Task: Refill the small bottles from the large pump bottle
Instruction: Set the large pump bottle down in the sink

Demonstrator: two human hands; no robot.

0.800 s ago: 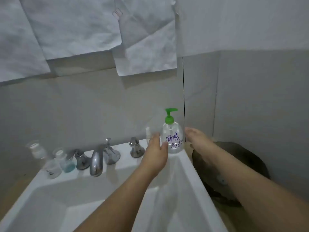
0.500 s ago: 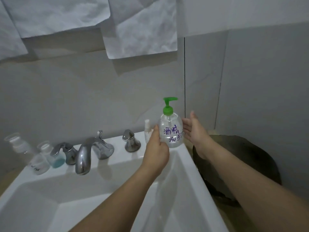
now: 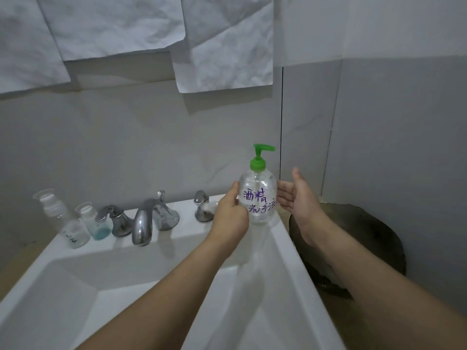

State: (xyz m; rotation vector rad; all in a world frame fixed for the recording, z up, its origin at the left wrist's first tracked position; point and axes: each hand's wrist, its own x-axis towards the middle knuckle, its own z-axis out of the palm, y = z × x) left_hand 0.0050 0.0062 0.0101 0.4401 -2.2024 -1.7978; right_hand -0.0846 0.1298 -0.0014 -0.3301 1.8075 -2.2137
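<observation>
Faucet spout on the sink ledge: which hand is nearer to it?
Left. The left hand grips the pump bottle, to the right of the faucet spout. The right hand hovers open on the bottle's far side, farther from the spout.

bathroom; white sink with chrome faucet, tiled wall; toiletry bottles on rim

The pump bottle sits hemmed in between corner wall and right tap handle.
</observation>
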